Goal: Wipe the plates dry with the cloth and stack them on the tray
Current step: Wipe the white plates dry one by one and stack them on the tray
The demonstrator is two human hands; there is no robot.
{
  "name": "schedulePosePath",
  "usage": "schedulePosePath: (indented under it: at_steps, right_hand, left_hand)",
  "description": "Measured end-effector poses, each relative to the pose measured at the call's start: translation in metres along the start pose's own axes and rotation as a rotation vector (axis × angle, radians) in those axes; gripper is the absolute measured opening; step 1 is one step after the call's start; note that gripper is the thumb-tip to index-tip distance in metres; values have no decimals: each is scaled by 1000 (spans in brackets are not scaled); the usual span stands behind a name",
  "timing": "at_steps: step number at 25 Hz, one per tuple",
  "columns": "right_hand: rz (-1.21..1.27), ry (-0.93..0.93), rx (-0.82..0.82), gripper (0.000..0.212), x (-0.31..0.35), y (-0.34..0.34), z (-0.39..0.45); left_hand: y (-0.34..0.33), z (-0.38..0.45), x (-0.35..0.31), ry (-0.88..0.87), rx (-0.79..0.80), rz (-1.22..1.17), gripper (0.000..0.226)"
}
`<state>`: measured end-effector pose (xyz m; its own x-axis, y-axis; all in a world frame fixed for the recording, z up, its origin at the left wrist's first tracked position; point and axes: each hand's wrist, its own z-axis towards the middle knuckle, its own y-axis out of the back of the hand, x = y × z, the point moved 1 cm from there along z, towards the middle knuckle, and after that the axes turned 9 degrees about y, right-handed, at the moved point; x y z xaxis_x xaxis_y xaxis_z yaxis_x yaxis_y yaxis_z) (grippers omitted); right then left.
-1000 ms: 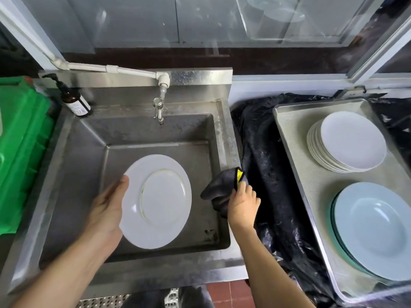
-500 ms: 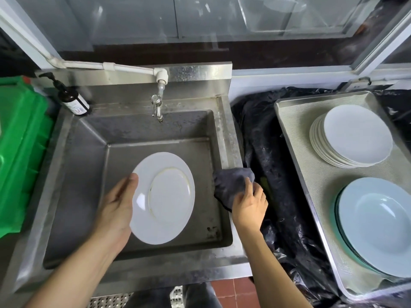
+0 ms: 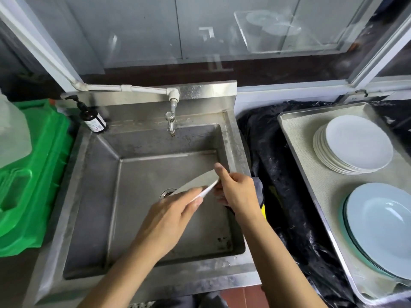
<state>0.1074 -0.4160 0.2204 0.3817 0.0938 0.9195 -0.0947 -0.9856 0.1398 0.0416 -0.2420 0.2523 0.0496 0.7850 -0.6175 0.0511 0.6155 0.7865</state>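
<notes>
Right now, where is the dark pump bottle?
In the head view, the pump bottle stands on the back left corner of the sink, left of the tap and beside the green crate.

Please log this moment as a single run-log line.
left hand holds plate over sink | right hand holds cloth at plate

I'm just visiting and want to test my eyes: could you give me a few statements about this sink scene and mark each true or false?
1. Both hands hold the white plate over the sink. True.
2. The tray has two stacks of plates. True.
3. The tap is running. False: no water shows.
4. The pump bottle stands on the tray. False: it stands at the sink's back left corner.
5. The crate is red. False: green.
</notes>
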Motion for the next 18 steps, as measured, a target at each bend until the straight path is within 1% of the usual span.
schedulePosePath:
  at_steps: [2, 4, 5, 9, 10, 11, 12, 13, 14, 15, 16, 17, 18]
  right_hand:
    - [-47, -56, -5, 40, -4, 7, -3]
    - [-91, -77, -49, 28, -8, 10, -11]
    - [-98, -78, -80, 25, -9, 11, -16]
    - [10, -101, -182, 37, -13, 12, -42]
    - [37, -88, -203, 39, -15, 15, -46]
    - [70, -71, -234, 40, -15, 18, -51]
    - [103, -59, -265, 39, -16, 22, -55]
    - [132, -54, -294, 36, -17, 29, -58]
    - [156, -49, -315, 34, -17, 37, -61]
    - [178, -37, -329, 33, -16, 45, -64]
    - [197, -19, -334, 32, -16, 53, -67]
    - [208, -7, -332, 31, -16, 60, -68]
    - [215, 3, -334, 29, -16, 68, -68]
  left_hand:
    - [3, -4, -3, -70, 68, 61, 36]
    - [3, -7, 2, -100, 146, 66, 35]
    - [2, -10, 4, -101, 176, 69, 35]
    - [1, -15, 16, -74, 252, 30, 39]
    - [2, -13, 19, -69, 233, 4, 40]
    - [3, -11, 24, -52, 178, -8, 40]
    - [4, -6, 29, -5, 96, -11, 41]
    - [4, 0, 31, 76, 15, -29, 42]
    - [5, 5, 34, 186, -26, -100, 42]
    - [4, 11, 36, 290, -17, -219, 41]
    - [4, 17, 34, 377, 32, -368, 39]
    - [2, 25, 32, 441, 90, -519, 37]
    - [-1, 33, 29, 471, 130, -618, 37]
